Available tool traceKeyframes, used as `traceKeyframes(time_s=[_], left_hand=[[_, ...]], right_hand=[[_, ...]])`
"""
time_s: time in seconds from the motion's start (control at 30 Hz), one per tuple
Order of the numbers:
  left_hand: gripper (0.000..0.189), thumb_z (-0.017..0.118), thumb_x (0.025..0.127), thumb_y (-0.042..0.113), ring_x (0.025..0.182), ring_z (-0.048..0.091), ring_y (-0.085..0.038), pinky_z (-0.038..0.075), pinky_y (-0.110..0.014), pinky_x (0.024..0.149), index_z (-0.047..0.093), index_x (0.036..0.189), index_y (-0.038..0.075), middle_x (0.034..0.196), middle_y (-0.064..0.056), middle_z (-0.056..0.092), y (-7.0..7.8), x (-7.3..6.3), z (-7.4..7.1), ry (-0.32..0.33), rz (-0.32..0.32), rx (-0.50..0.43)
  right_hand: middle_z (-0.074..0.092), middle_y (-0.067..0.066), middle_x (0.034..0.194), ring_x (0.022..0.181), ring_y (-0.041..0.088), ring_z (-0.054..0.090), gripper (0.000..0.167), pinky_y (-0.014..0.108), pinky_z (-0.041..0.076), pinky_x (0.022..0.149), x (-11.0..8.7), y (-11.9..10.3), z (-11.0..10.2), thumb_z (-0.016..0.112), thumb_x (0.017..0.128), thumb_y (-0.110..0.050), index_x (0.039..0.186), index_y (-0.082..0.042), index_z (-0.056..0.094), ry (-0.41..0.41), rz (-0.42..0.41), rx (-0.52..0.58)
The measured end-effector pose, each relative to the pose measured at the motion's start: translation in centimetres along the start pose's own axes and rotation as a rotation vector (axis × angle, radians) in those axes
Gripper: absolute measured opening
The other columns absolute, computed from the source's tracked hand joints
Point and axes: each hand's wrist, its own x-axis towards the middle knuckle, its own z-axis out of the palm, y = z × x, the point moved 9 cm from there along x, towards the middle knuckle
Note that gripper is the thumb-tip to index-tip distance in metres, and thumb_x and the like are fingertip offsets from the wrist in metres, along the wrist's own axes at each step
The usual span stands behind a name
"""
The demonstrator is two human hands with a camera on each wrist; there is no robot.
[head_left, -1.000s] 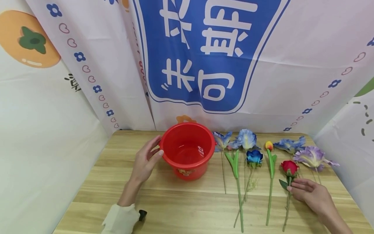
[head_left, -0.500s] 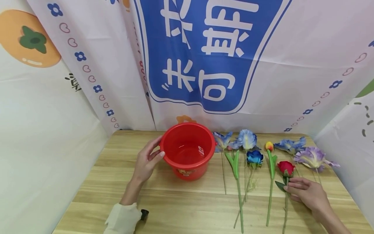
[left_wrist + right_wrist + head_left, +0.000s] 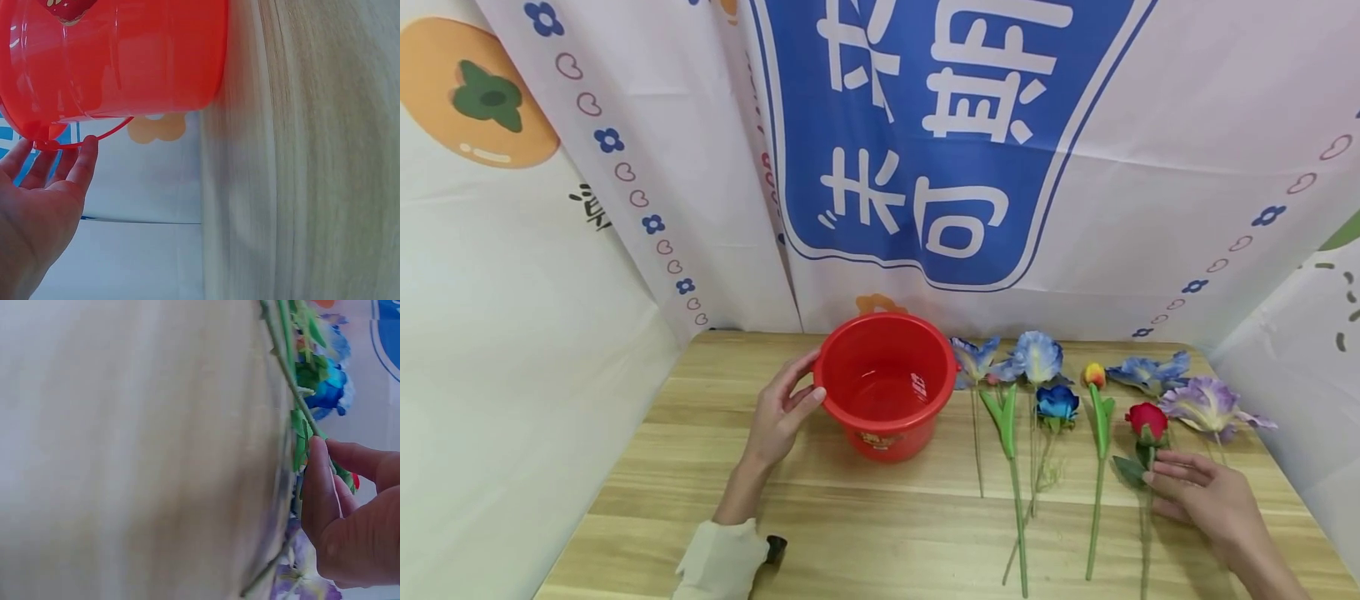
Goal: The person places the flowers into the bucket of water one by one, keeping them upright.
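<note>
A red plastic bucket (image 3: 887,446) stands on the wooden table. At its left side my left hand (image 3: 778,417) holds the rim, the thumb on the edge and the other fingers around the side handle. In the left wrist view my fingertips touch the thin red handle (image 3: 112,131). My right hand (image 3: 1210,500) pinches the stem of a red artificial rose (image 3: 1147,421) between thumb and fingers, just below its leaves. From the right wrist, the green stem (image 3: 284,365) runs up from my fingertips, and my fingers mostly hide the rose's head.
Left of the rose lie a yellow-orange tulip (image 3: 1094,375), a blue rose (image 3: 1057,404), a green leafy stem (image 3: 1011,442) and pale blue irises (image 3: 1037,357). A purple iris (image 3: 1206,404) lies beyond my right hand. A printed cloth (image 3: 737,275) hangs behind the table (image 3: 850,533).
The red rose and my right hand shift slightly left, then back right, and the stem swings with them. My left hand stays at the bucket. The head view shifts a little.
</note>
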Motion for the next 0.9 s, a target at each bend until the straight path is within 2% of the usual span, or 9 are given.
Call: traceKeyframes(time_s=[0.2, 0.4, 0.57, 0.9], left_hand=[[0.058, 0.065, 0.101, -0.003, 0.139, 0.056, -0.013, 0.058, -0.02, 0.104, 0.053, 0.156, 0.004, 0.156, -0.02, 0.054, -0.1, 0.0, 0.1, 0.002, -0.011, -0.011], [0.059, 0.064, 0.101, -0.003, 0.14, 0.055, -0.015, 0.057, -0.019, 0.104, 0.052, 0.158, 0.007, 0.158, -0.017, 0.054, -0.3, -0.1, 0.2, 0.007, -0.029, -0.001], [0.059, 0.064, 0.101, -0.004, 0.14, 0.055, -0.015, 0.057, -0.02, 0.103, 0.052, 0.158, 0.008, 0.158, -0.017, 0.054, -0.5, -0.2, 0.3, 0.012, -0.027, -0.007], [0.059, 0.064, 0.101, -0.003, 0.14, 0.054, -0.012, 0.058, -0.02, 0.102, 0.051, 0.158, 0.008, 0.159, -0.017, 0.053, -0.7, -0.3, 0.3, 0.013, -0.025, -0.021]], right_hand=[[0.073, -0.03, 0.098, 0.091, 0.002, 0.077, 0.049, 0.033, 0.068, 0.083, -0.6, -2.0, -0.4, 0.077, 0.1, -0.014, 0.143, -0.004, 0.058, 0.023, -0.073, -0.025], [0.071, -0.029, 0.098, 0.091, -0.001, 0.075, 0.044, 0.034, 0.068, 0.085, -0.9, -3.7, -0.4, 0.075, 0.101, -0.013, 0.14, -0.007, 0.056, 0.045, -0.111, 0.014], [0.075, -0.024, 0.1, 0.091, -0.001, 0.076, 0.038, 0.031, 0.068, 0.08, -1.2, -4.8, -0.1, 0.08, 0.097, -0.011, 0.129, -0.02, 0.06, 0.049, -0.162, 0.108], [0.079, -0.012, 0.104, 0.092, 0.006, 0.078, 0.034, 0.032, 0.068, 0.077, -1.5, -7.1, 1.0, 0.076, 0.097, 0.001, 0.119, -0.025, 0.069, 0.004, -0.285, 0.291]])
